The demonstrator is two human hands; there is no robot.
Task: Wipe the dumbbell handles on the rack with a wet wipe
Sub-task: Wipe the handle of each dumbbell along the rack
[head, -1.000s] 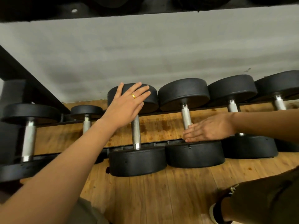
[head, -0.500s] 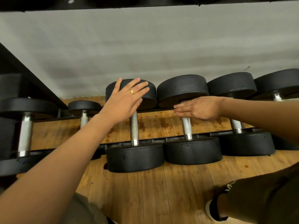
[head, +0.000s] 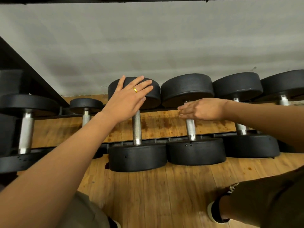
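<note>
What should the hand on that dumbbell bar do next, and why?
Probably slide the right hand down the handle toward the near head: it lies across the handle's far end, with bare knurled steel below it. The left hand rests flat on the neighbouring dumbbell's far head. No wipe shows.

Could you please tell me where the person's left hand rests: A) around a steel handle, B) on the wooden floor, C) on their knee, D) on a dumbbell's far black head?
D: the left hand lies, fingers straight, on the far black head above that dumbbell's handle.
</note>
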